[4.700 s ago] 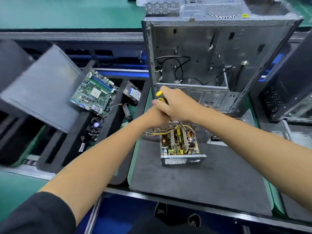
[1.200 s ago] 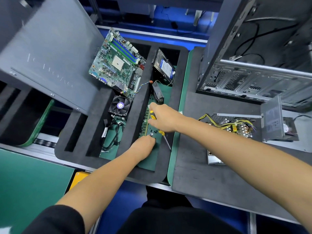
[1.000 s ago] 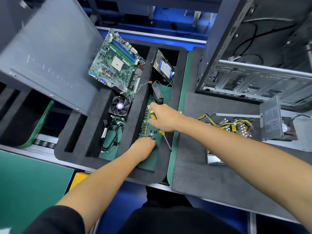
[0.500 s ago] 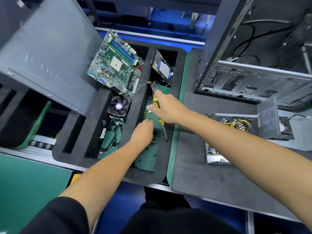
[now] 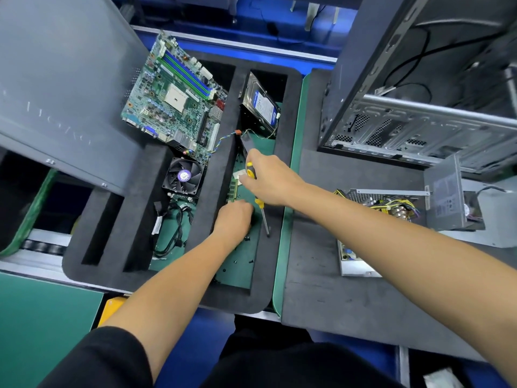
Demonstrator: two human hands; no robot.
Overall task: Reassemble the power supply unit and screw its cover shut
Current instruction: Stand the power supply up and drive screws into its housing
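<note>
The right hand is gripping a yellow-and-black-handled screwdriver, its fingers wrapped round the handle and the metal shaft pointing down into the right-hand slot of the black foam tray. The left hand is reaching into that slot among small dark loose screws; its fingers are curling downward, and whether they are pinching one cannot be told. The open silver metal power supply unit is sitting on the dark grey table mat, well apart, with its grey cover standing upright just beside it.
</note>
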